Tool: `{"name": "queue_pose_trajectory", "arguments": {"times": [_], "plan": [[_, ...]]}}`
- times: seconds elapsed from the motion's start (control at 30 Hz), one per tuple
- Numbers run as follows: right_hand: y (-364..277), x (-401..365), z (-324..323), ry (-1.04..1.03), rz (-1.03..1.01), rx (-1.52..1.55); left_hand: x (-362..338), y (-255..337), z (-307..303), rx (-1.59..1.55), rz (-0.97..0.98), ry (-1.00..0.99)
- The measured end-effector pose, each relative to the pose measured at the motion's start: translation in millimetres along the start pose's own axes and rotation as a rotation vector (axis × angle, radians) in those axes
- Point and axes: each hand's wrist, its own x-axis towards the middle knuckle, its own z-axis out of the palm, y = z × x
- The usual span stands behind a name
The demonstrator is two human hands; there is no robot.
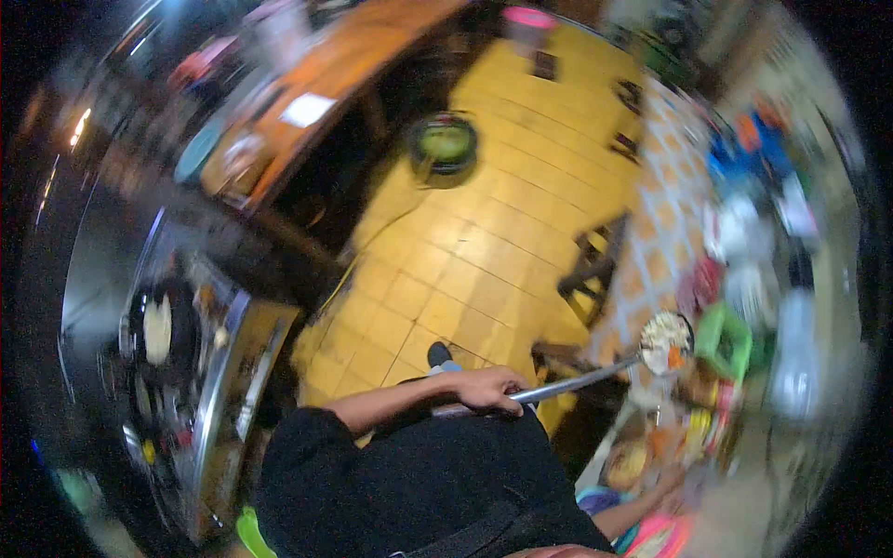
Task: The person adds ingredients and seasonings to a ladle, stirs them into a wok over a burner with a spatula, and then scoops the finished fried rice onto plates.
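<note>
My left hand (491, 389) is closed around the long metal handle of a ladle (581, 379), held across the front of my black shirt. The ladle's round head reaches out to the right, filled with whitish chopped food (666, 333) and an orange piece. My right hand (668, 485) is blurred at the lower right, over a cluttered table. Beside it is a round yellowish-brown item (628, 462), and some yellow and red packets (707, 423) lie past it. Whether my right fingers hold anything is smeared by motion.
A green plastic basket (724, 339) and several bags crowd the patterned right-hand table (660, 200). Dark stools (595, 265) stand along it. On the left are a stove with a dark pan (160, 325) and a wooden table (358, 56). A round green-topped object (444, 144) sits on yellow tiles.
</note>
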Motion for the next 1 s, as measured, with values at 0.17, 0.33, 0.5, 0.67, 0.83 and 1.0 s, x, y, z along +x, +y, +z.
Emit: {"name": "queue_pose_trajectory", "arguments": {"times": [0.17, 0.33, 0.5, 0.67, 0.83, 1.0], "plan": [[-130.5, 74.2, -19.2, 0.158, -0.119, 0.137, -92.7, -18.6, -35.3, -0.045, 0.07, 0.367], [-366.6, 81.9, 29.7, -0.036, -0.484, 0.604, -162.8, -29.1, -51.1, -0.05, -0.023, 0.679], [-565.7, -17.6, 83.4, -0.948, -0.657, 0.638, -227.5, -33.4, -81.8, -0.383, -0.015, 0.986], [-714.7, -142.3, 139.0, -1.151, -1.172, 0.489, -280.0, -53.2, -138.3, -0.174, -0.301, 1.221], [-817.2, -246.3, 151.8, -1.274, -0.965, 0.599, -335.2, -53.2, -232.1, -0.27, -0.348, 1.249], [-857.8, -289.1, 84.2, -1.328, -0.709, 0.521, -368.9, -75.2, -306.2, -0.447, -0.469, 1.002]]}}
